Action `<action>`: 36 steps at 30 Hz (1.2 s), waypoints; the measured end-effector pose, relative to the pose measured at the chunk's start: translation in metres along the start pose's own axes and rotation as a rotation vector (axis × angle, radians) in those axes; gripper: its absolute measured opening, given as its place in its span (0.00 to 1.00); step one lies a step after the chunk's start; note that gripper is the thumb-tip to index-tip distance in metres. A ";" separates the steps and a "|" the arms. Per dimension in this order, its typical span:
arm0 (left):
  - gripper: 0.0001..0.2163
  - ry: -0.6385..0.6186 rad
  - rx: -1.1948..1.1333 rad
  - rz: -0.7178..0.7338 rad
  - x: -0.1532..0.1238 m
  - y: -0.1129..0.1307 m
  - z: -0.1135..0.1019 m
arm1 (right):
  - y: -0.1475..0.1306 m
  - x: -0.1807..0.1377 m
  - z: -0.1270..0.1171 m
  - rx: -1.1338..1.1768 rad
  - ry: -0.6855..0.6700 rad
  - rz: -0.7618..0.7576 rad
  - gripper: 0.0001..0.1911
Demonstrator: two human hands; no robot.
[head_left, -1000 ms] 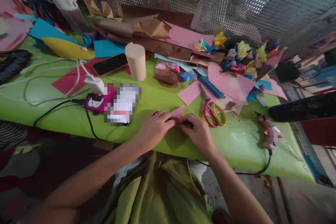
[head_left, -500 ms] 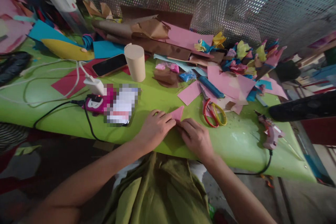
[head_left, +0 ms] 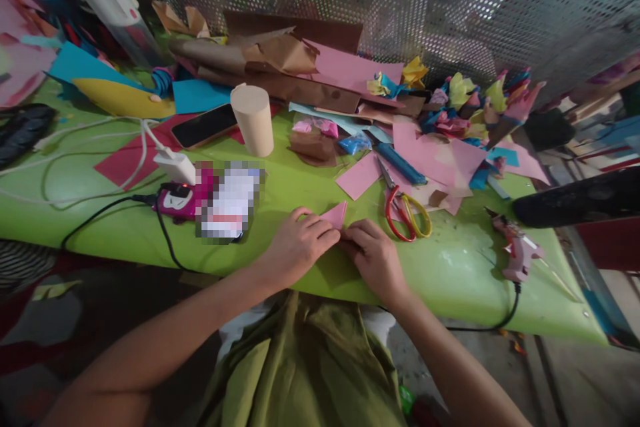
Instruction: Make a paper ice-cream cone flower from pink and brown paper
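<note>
A small folded piece of pink paper (head_left: 335, 214) stands up between my two hands near the table's front edge, its pointed tip showing above the fingers. My left hand (head_left: 303, 240) is closed on its left side, and its fingers cover the lower part. On the right, my right hand (head_left: 371, 248) pinches the paper's lower corner with thumb and fingers. Just right of my hands lie scissors (head_left: 406, 211) with one red and one yellow handle. A flat pink paper rectangle (head_left: 358, 177) is beyond my fingers.
On the green table (head_left: 450, 280) a glue gun (head_left: 520, 255) with a black cord lies at right. A lit phone (head_left: 231, 203), a magenta power strip (head_left: 173, 203), cables and a beige cylinder (head_left: 253, 121) are at left. Paper scraps and crumpled paper flowers (head_left: 460, 90) line the back.
The view has shifted slightly. Both hands remain on the folded pink paper, with the left fingertips a little further right along its lower edge.
</note>
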State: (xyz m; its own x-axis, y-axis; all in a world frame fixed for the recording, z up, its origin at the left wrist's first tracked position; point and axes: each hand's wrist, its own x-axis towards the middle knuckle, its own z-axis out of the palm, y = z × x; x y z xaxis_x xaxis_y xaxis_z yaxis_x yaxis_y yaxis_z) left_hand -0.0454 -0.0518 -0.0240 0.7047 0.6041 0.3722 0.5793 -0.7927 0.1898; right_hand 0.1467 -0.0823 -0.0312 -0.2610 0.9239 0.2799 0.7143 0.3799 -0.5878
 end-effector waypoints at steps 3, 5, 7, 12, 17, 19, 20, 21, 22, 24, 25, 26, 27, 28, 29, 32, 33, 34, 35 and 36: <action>0.07 -0.017 0.008 -0.006 0.000 0.000 0.001 | -0.001 0.002 0.000 0.089 0.015 0.075 0.08; 0.08 -0.032 0.007 -0.012 0.000 0.000 0.001 | -0.001 0.003 0.001 0.128 0.021 0.110 0.07; 0.08 -0.024 0.006 -0.009 0.000 0.000 0.001 | 0.000 0.003 0.001 0.155 0.029 0.139 0.07; 0.09 -0.018 0.023 0.007 0.000 -0.001 0.001 | -0.001 0.003 0.001 0.152 0.050 0.171 0.05; 0.09 -0.065 -0.008 -0.037 0.002 -0.001 0.000 | -0.001 0.001 0.002 0.087 0.088 0.225 0.03; 0.10 -0.097 -0.039 -0.088 0.004 -0.001 -0.001 | -0.001 0.000 0.001 0.082 0.073 0.180 0.06; 0.10 -0.117 -0.063 -0.114 0.006 -0.001 -0.002 | -0.001 0.000 0.001 0.079 0.063 0.144 0.07; 0.10 -0.138 -0.093 -0.139 0.007 -0.002 -0.003 | -0.001 -0.001 0.001 0.069 0.056 0.107 0.09; 0.09 -0.158 -0.129 -0.163 0.008 -0.003 -0.004 | -0.001 -0.002 0.001 0.054 0.055 0.073 0.11; 0.08 -0.181 -0.201 -0.208 0.011 -0.004 -0.006 | -0.001 -0.003 0.002 0.007 0.065 0.018 0.12; 0.06 -0.183 -0.232 -0.227 0.012 -0.005 -0.006 | -0.001 -0.003 0.002 -0.021 0.071 -0.003 0.11; 0.05 -0.181 -0.260 -0.243 0.013 -0.006 -0.007 | -0.001 -0.003 0.003 -0.047 0.079 -0.022 0.11; 0.04 -0.176 -0.285 -0.257 0.014 -0.007 -0.007 | -0.001 -0.003 0.004 -0.070 0.086 -0.038 0.10; 0.04 -0.171 -0.308 -0.270 0.014 -0.008 -0.006 | -0.001 -0.004 0.005 -0.088 0.090 -0.050 0.10; 0.03 -0.168 -0.328 -0.281 0.015 -0.008 -0.006 | -0.001 -0.004 0.006 -0.101 0.094 -0.057 0.09; 0.02 -0.181 -0.378 -0.302 0.018 -0.011 -0.005 | -0.002 -0.004 0.007 -0.124 0.096 -0.061 0.08; 0.02 -0.188 -0.388 -0.306 0.019 -0.012 -0.005 | -0.002 -0.004 0.007 -0.130 0.095 -0.059 0.08; 0.02 -0.196 -0.396 -0.310 0.020 -0.013 -0.005 | -0.002 -0.004 0.007 -0.137 0.097 -0.057 0.08; 0.02 -0.204 -0.406 -0.315 0.022 -0.014 -0.005 | -0.002 -0.005 0.006 -0.143 0.099 -0.055 0.08; 0.02 -0.217 -0.417 -0.321 0.023 -0.014 -0.005 | -0.003 -0.005 0.006 -0.147 0.103 -0.054 0.07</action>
State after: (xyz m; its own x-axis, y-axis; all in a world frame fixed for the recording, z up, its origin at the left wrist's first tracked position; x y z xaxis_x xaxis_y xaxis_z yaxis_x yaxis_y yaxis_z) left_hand -0.0398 -0.0269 -0.0134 0.6136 0.7880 0.0503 0.5983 -0.5055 0.6217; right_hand 0.1420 -0.0874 -0.0357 -0.2397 0.8897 0.3886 0.7901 0.4114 -0.4545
